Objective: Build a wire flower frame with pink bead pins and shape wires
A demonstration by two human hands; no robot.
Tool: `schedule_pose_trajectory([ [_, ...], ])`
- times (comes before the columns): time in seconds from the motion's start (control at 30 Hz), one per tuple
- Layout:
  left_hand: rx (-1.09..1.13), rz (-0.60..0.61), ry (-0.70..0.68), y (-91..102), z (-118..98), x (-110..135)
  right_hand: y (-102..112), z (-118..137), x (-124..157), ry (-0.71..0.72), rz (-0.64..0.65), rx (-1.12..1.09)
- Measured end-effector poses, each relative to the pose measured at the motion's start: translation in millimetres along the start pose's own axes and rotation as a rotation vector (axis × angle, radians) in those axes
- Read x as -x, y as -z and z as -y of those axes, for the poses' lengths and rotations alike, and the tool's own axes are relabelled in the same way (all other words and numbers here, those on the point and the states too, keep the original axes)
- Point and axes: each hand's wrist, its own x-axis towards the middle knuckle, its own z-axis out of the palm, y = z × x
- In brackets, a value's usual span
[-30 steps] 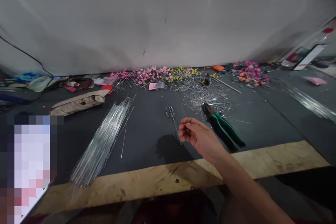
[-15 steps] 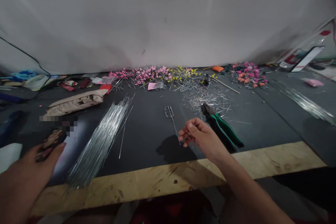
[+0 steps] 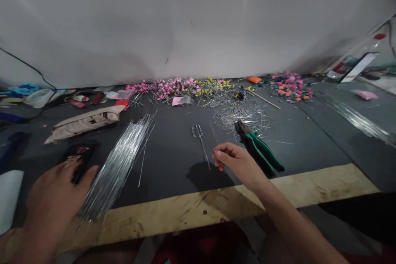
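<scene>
Before us, a left hand (image 3: 58, 189) spreads loose-fingered over a dark phone (image 3: 84, 153) at its one o'clock, best settled flat, clear of the wires (image 3: 122, 161) at two; the half-curled right hand (image 3: 235, 161), hold unclear, has a looped wire (image 3: 201, 142) at ten.

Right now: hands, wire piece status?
Left hand on flat, black, rectangular object; right hand curled, grip unclear. Silver looped-wire piece beside right hand. Green-and-black pliers close.

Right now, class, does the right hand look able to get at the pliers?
Probably yes: the pliers lie close beside the right hand, and nothing appears to lie over them or block the way.
</scene>
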Motion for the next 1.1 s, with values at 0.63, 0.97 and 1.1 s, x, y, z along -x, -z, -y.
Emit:
schedule_pose_trajectory([
  [0.63, 0.439, 0.155, -0.776, -27.3, -222.3, 32.1, -4.0, -14.3, -38.8, 0.066, 0.031, 0.428],
  [0.97, 0.52, 0.152, -0.838, -27.1, -217.0, 29.5, 2.8, -17.0, -39.2, -0.046, 0.057, 0.289],
  [1.1, 0.545, 0.158, -0.838, -31.5, -212.8, 36.5, 5.1, -11.5, -35.8, -0.056, 0.02, 0.373],
])
